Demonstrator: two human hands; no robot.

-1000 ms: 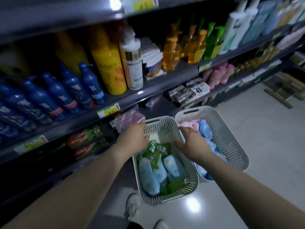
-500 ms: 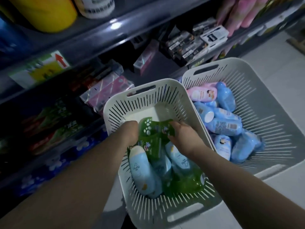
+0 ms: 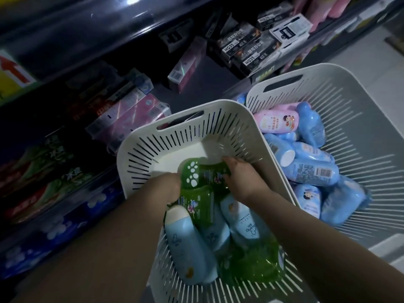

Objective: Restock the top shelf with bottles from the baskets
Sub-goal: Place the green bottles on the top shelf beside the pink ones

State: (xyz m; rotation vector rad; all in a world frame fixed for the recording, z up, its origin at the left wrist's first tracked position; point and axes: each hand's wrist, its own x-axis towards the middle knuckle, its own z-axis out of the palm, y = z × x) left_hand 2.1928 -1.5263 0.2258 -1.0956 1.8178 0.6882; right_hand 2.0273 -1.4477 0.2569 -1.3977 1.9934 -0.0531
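Reaching into the near basket, one of two white slotted ones, a person's left hand and right hand both curl around one green bottle lying atop three pale blue bottles. The far basket, touching it, holds one pink bottle among at least five blue ones.

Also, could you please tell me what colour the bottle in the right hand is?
The bottle is green with white paw prints; head view.
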